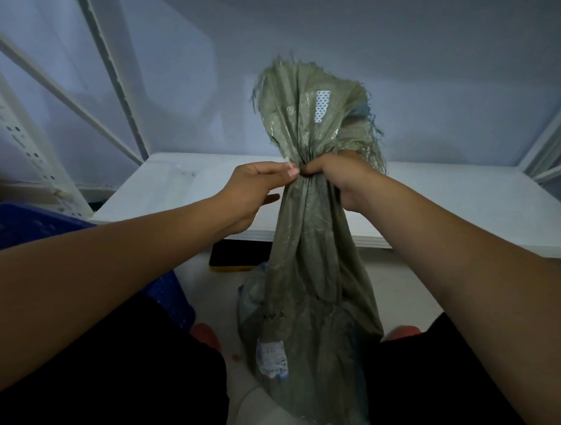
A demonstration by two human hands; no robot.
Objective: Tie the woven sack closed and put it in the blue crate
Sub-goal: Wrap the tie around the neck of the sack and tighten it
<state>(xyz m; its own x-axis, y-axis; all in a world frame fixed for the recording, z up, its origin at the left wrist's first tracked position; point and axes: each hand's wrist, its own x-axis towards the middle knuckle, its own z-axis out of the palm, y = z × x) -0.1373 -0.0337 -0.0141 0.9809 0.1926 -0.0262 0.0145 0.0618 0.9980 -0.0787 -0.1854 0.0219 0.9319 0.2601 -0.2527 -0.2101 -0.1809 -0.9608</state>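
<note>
A grey-green woven sack (310,275) hangs upright between my knees, its bottom resting on the floor. Its neck is gathered into a tight bunch, and the frayed mouth fans out above. My right hand (341,178) grips the bunched neck, fingers curled round it. My left hand (256,191) meets the neck from the left, thumb and fingertips pinching the fabric beside my right hand. No cord or string shows. The blue crate (28,222) stands at my left, partly hidden by my left forearm.
A low white shelf board (463,206) runs across behind the sack. White rack uprights (25,148) rise at the left and far right. A dark flat object with a yellow edge (236,256) lies on the floor under the shelf lip.
</note>
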